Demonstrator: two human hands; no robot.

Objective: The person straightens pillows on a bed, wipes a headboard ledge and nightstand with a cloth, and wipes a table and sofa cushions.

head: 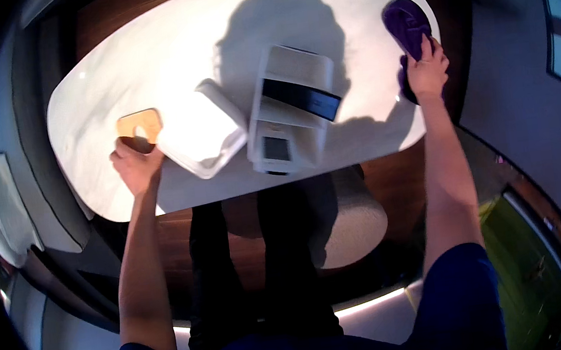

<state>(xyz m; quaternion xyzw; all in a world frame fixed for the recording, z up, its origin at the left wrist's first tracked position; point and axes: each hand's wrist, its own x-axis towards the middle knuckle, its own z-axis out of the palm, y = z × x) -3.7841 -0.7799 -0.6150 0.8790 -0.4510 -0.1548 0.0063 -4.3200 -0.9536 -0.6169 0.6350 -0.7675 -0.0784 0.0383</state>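
Observation:
My left hand (137,163) grips the lower edge of a tan-orange square piece (150,121) with a hole through it, at the left of the white table. On the table's right side, my right hand (427,71) has its thumb and fingers on a dark purple, soft-looking item (404,21), possibly a slipper or pouch. Part of that item is hidden behind the hand. Between my hands lie a white shallow tray or lid (204,168), washed out by glare, and a white compartmented box (294,62).
A dark strip (298,97) lies slantwise across the box, and a small white package with a dark square (276,148) sits in its near part. The white table (200,193) has rounded edges. A beige upholstered stool (355,228) stands beneath its near edge, by my legs.

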